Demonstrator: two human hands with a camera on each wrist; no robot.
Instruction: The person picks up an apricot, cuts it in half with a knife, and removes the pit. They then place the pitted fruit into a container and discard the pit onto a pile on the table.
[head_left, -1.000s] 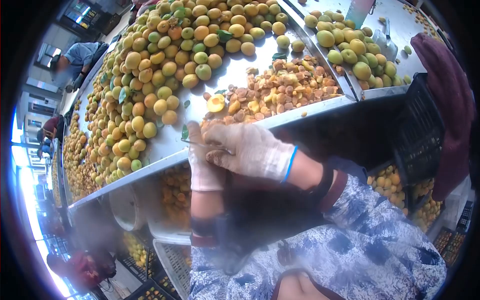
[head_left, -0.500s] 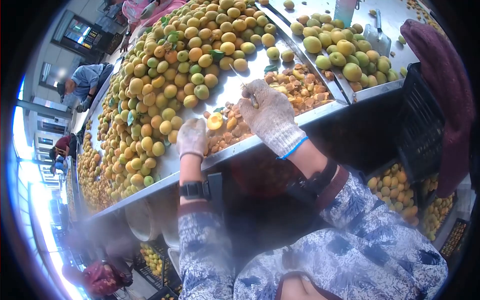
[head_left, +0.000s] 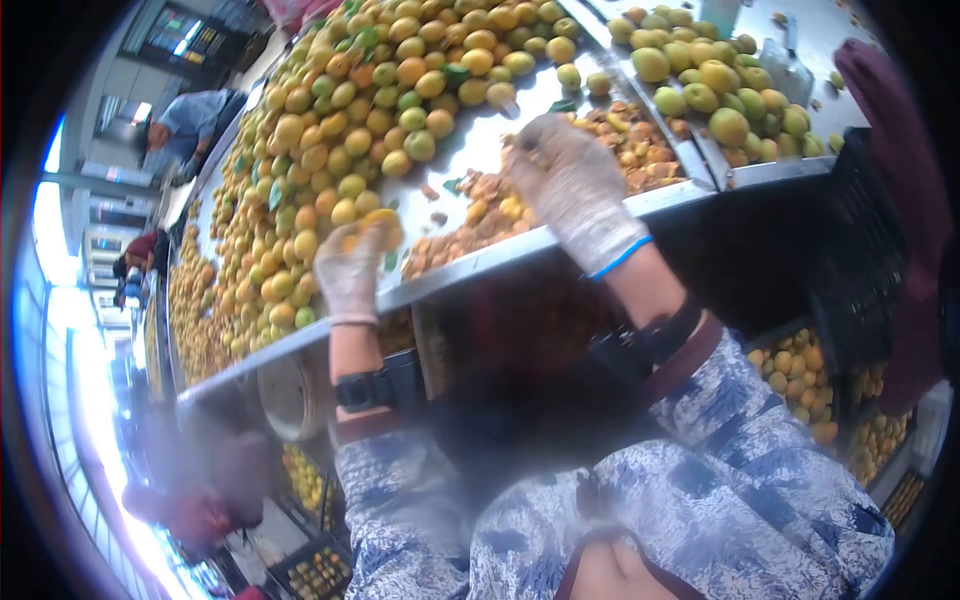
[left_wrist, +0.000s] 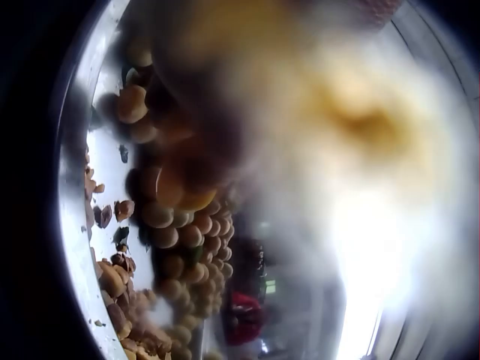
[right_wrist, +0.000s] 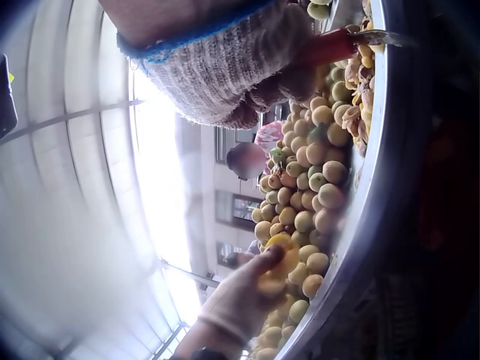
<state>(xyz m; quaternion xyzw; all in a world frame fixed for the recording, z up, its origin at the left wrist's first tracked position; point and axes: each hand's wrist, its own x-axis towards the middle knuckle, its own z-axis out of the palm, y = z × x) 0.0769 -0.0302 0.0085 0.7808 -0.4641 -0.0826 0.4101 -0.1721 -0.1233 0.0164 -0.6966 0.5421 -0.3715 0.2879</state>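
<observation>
The gloved left hand (head_left: 350, 272) pinches a cut yellow-orange fruit (head_left: 383, 228) at the front of a large fruit heap (head_left: 300, 170). In the right wrist view the same fruit (right_wrist: 279, 251) shows between thumb and fingers of the left hand (right_wrist: 238, 296). The gloved right hand (head_left: 575, 180) is over the cut pieces (head_left: 640, 150). Its fingers curl round a red-handled knife (right_wrist: 330, 49), as the right wrist view shows. The left wrist view is largely blurred by the near hand, with an orange fruit (left_wrist: 178, 180) in front of the heap.
A metal edge (head_left: 500, 252) runs along the front of the table. Greener fruit (head_left: 728, 100) and a scoop (head_left: 788, 70) lie in the section at the right. A black crate (head_left: 865, 240) and dark red cloth (head_left: 900, 200) hang there. Another person (head_left: 190, 120) stands far left.
The hands, together a second ago, are now apart. The left hand has taken hold of the cut fruit that lay by the pieces and moved left; the right hand still holds the knife.
</observation>
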